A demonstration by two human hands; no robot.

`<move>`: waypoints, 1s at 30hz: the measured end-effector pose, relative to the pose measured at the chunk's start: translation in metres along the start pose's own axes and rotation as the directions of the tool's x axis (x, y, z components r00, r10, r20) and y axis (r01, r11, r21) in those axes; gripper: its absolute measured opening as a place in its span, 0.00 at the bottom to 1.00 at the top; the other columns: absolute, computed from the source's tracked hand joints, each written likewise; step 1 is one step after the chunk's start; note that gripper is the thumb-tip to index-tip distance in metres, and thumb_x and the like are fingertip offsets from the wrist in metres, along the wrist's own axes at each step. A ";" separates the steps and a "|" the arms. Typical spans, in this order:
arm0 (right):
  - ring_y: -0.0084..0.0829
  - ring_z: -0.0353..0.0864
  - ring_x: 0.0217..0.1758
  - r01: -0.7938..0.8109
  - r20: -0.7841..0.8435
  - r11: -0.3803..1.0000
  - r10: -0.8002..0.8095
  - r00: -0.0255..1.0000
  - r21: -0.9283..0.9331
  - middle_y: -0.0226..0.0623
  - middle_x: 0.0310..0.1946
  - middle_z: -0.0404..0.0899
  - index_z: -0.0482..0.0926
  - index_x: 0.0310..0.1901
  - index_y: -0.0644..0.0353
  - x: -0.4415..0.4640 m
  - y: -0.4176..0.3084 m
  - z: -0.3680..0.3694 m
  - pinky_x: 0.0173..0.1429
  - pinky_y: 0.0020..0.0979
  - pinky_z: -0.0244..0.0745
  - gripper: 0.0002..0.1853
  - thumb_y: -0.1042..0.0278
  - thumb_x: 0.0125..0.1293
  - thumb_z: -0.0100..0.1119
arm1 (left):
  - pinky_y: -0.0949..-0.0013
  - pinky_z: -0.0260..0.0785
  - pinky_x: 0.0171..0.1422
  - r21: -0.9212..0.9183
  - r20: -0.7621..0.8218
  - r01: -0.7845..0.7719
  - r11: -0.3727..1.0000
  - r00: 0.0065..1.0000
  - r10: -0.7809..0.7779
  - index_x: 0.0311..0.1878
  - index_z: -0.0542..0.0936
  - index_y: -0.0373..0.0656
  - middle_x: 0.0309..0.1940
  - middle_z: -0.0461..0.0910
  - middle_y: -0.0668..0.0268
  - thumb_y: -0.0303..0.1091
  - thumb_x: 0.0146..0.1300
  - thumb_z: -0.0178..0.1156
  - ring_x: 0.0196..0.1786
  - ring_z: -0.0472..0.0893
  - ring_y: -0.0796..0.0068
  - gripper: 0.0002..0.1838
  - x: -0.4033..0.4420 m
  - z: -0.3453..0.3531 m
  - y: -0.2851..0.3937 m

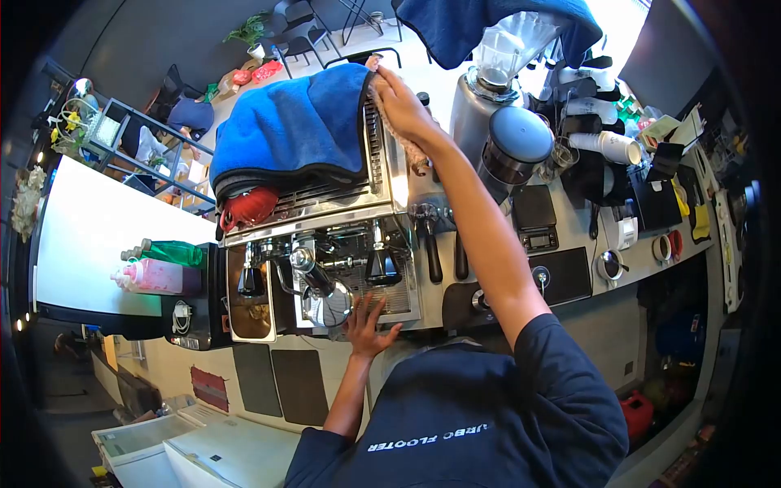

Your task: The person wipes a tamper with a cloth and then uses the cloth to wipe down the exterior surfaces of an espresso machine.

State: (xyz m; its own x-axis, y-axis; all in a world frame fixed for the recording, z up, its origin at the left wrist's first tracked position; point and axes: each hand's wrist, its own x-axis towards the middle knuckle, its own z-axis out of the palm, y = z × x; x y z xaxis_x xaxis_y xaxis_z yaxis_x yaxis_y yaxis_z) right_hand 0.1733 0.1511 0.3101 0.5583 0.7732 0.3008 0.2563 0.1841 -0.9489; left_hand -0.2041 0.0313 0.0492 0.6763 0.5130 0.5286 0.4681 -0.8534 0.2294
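Note:
My right hand point(400, 107) reaches to the far right side of a steel espresso machine point(309, 220), pressing a brownish cloth point(411, 150) against its side panel. The cloth shows past the fingertips and under the wrist. My left hand point(368, 329) rests with fingers spread at the front edge of the drip tray point(397, 305), beside a round steel pitcher point(329, 305). A blue towel point(289, 122) covers the machine's top, with a red object point(248, 210) partly under it.
Portafilters point(429, 244) lie right of the machine, near a grinder point(476, 106) and a lidded canister point(517, 138). A black scale point(534, 215), stacked cups point(606, 146) and a small cup point(610, 264) stand further right. Bottles point(163, 276) and a steel bin point(250, 317) are left.

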 end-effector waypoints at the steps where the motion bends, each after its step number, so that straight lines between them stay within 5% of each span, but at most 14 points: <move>1: 0.40 0.47 0.86 0.022 -0.027 1.000 -0.022 0.999 -0.002 0.46 0.83 0.51 0.61 0.78 0.63 -0.002 0.002 0.001 0.86 0.37 0.45 0.28 0.68 0.79 0.40 | 0.54 0.44 0.81 0.007 0.001 0.000 1.000 1.000 0.000 0.67 0.80 0.59 0.74 0.71 0.72 0.69 0.57 0.65 0.77 0.66 0.64 0.38 0.001 0.001 0.000; 8: 0.40 0.42 0.87 0.123 -0.110 0.968 -0.101 0.989 0.217 0.46 0.84 0.47 0.60 0.79 0.62 -0.082 0.010 0.013 0.87 0.36 0.38 0.29 0.72 0.78 0.39 | 0.52 0.43 0.81 0.003 0.028 0.004 1.000 1.000 -0.004 0.67 0.80 0.58 0.73 0.73 0.70 0.68 0.57 0.65 0.76 0.67 0.62 0.38 0.000 -0.001 0.001; 12: 0.43 0.40 0.88 0.248 -0.135 0.962 -0.231 0.963 0.119 0.48 0.84 0.44 0.59 0.79 0.63 -0.135 0.007 0.025 0.86 0.40 0.40 0.30 0.75 0.77 0.39 | 0.49 0.42 0.81 0.013 0.063 0.003 1.000 0.998 -0.004 0.67 0.80 0.57 0.71 0.74 0.69 0.68 0.57 0.65 0.75 0.68 0.61 0.38 0.002 -0.002 0.000; 16: 0.47 0.43 0.87 0.277 -0.163 0.960 -0.267 0.950 0.042 0.50 0.83 0.46 0.60 0.78 0.66 -0.177 -0.006 0.034 0.86 0.44 0.43 0.30 0.76 0.75 0.42 | 0.57 0.50 0.77 0.016 0.033 -0.008 1.000 0.999 0.007 0.66 0.81 0.59 0.70 0.74 0.69 0.67 0.57 0.66 0.75 0.69 0.62 0.37 0.003 -0.004 0.002; 22: 0.42 0.41 0.87 0.251 -0.098 0.968 -0.251 0.963 -0.012 0.47 0.84 0.43 0.59 0.79 0.64 -0.164 -0.010 0.026 0.86 0.42 0.40 0.32 0.81 0.73 0.40 | 0.57 0.51 0.76 0.022 0.024 -0.019 1.000 1.000 0.018 0.66 0.82 0.58 0.68 0.75 0.68 0.67 0.56 0.67 0.74 0.69 0.59 0.37 0.000 -0.001 -0.002; 30: 0.46 0.50 0.84 0.325 -0.104 0.946 -0.323 0.941 -0.001 0.50 0.81 0.52 0.62 0.75 0.68 -0.061 0.028 0.011 0.85 0.41 0.48 0.29 0.76 0.73 0.43 | 0.55 0.52 0.75 0.044 0.015 -0.013 0.999 1.000 0.012 0.65 0.82 0.57 0.63 0.77 0.67 0.67 0.54 0.68 0.68 0.72 0.56 0.38 0.000 0.001 0.000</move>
State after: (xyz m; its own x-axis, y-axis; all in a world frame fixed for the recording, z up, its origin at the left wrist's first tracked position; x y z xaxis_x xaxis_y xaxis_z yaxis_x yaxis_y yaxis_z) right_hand 0.1378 0.1156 0.2644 0.5241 0.6049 0.5996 0.4243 0.4250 -0.7996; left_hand -0.2038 0.0317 0.0484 0.6902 0.5039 0.5194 0.4842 -0.8549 0.1860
